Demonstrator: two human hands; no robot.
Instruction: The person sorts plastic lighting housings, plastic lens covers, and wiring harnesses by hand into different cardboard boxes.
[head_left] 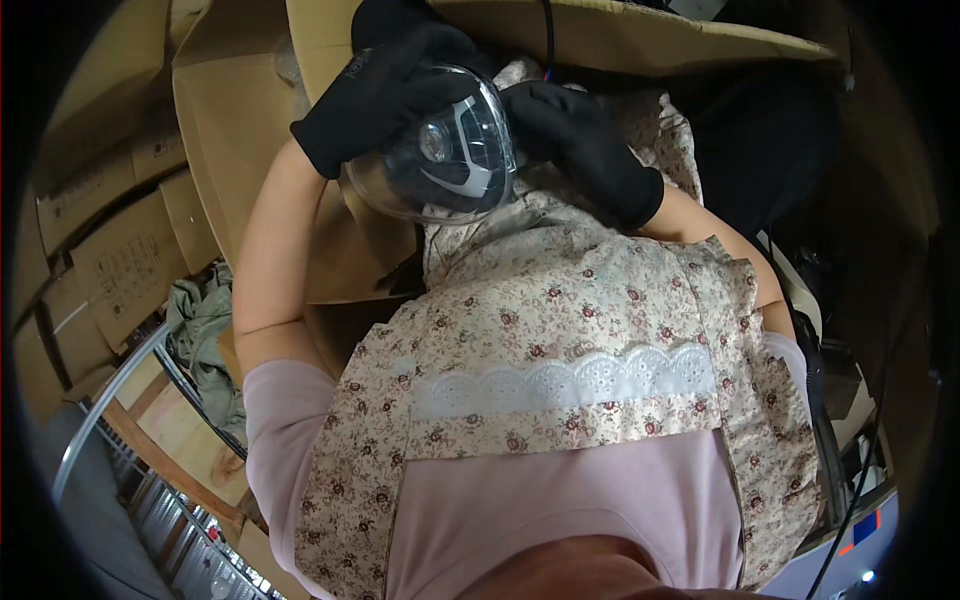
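My left hand (405, 95), in a black glove, grips a clear rounded plastic shell (400, 196) from its upper left side. Within the shell's outline show a pale grey angled frame (470, 150) and a small round fitting (433, 142). My right hand (585, 145), also black-gloved, is closed beside the shell's right rim. What its fingers hold is hidden. The shell is tilted over my lap, above the floral apron (560, 300) with its white lace band.
Large open cardboard flaps (235, 130) surround the work, with another cardboard edge (650, 35) beyond my hands. Stacked cardboard boxes (115, 265) stand at the left. Below them are a curved metal rail (110, 395) and grey-green cloth (200, 330). A black cord (868, 470) hangs at the right.
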